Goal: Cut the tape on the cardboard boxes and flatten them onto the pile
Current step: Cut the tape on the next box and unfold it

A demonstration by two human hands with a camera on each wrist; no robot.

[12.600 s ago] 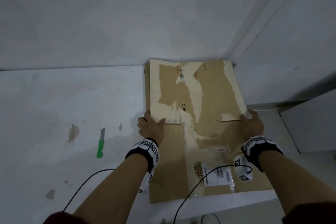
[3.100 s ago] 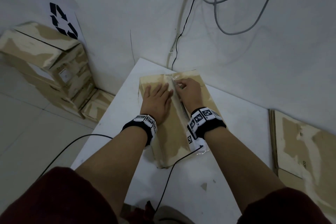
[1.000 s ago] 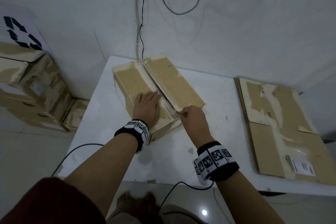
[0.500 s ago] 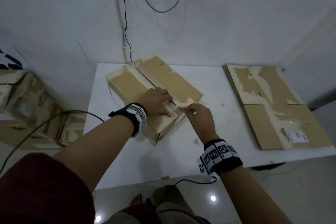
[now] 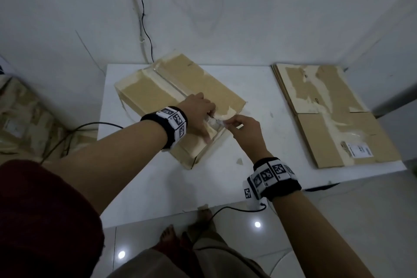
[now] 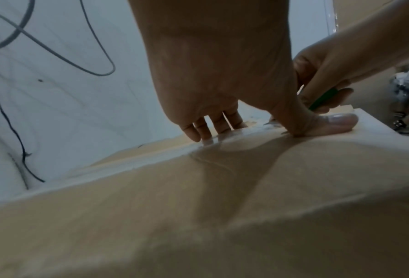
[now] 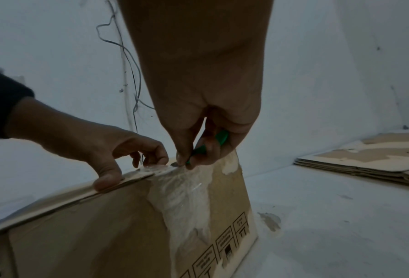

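A taped cardboard box lies slantwise on the white table. Clear tape runs along its top seam and down the near end wall. My left hand presses fingertips and thumb on the box top beside the near end of the seam. My right hand grips a green-handled knife, its tip at the tape on the box's top near edge, close to the left fingers. The blade is mostly hidden by the fingers. The pile of flattened boxes lies on the table's right end.
The wall stands close behind the box, with cables hanging down it. More cardboard boxes are stacked on the floor to the left. A wrist cable trails off the table's left edge. My feet are at the table's front edge.
My left hand has slid along the seam toward the box's near end, next to the knife. My right hand with the knife stays at the near end of the seam.
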